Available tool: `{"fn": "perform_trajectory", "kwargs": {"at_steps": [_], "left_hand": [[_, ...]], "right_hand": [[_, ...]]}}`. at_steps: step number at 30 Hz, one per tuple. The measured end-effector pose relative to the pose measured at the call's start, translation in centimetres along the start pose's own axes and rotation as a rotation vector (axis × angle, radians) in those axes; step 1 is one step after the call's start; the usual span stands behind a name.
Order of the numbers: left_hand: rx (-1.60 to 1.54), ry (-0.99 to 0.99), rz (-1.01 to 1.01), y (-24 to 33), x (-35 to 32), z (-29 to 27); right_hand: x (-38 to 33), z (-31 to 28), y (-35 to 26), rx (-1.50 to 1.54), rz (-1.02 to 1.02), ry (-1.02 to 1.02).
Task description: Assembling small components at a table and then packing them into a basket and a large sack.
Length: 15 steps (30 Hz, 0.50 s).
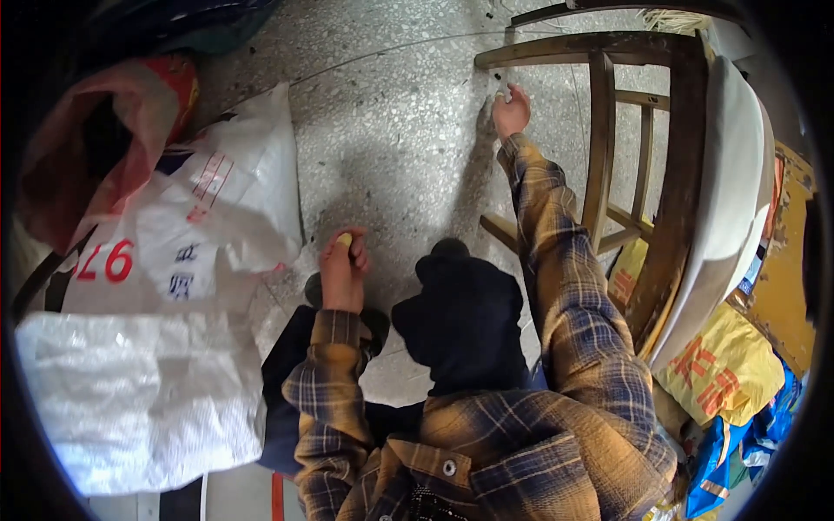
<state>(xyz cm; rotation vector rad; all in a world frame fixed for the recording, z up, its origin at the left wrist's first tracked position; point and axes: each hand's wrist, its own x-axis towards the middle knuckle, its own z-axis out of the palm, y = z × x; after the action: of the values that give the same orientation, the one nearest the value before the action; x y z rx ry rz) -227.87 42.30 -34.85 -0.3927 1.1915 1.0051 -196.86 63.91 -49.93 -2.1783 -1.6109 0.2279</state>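
Note:
My left hand is closed above my knees, beside the white woven sack. A small pale-yellow oval shows at its fingertips; whether it is a held piece or something on the thumb I cannot make out. Stretched far forward, my right hand is low over the speckled floor, next to the leg of a wooden chair. Its fingers are curled together, with a small pale spot at the tips too small to name. A tiny dark bit lies just beyond them.
A red and pink bag gapes at the far left. Another white woven sack lies nearer on that side. To the right, the chair has a pale cushion; beyond it are a yellow bag and blue packages. Dark specks dot the floor.

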Motion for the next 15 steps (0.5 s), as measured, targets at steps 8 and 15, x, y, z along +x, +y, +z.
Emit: {"fn": "perform_trajectory", "kwargs": {"at_steps": [8,15], "left_hand": [[-0.009,0.028,0.0,-0.6,3.5,0.6],[-0.01,0.051,0.0,-1.5,4.3,0.5]], "right_hand": [[2.7,2.6,-0.2,-0.111,-0.152,-0.133],[-5.1,3.8,-9.1,0.236,-0.449,-0.277]]}}
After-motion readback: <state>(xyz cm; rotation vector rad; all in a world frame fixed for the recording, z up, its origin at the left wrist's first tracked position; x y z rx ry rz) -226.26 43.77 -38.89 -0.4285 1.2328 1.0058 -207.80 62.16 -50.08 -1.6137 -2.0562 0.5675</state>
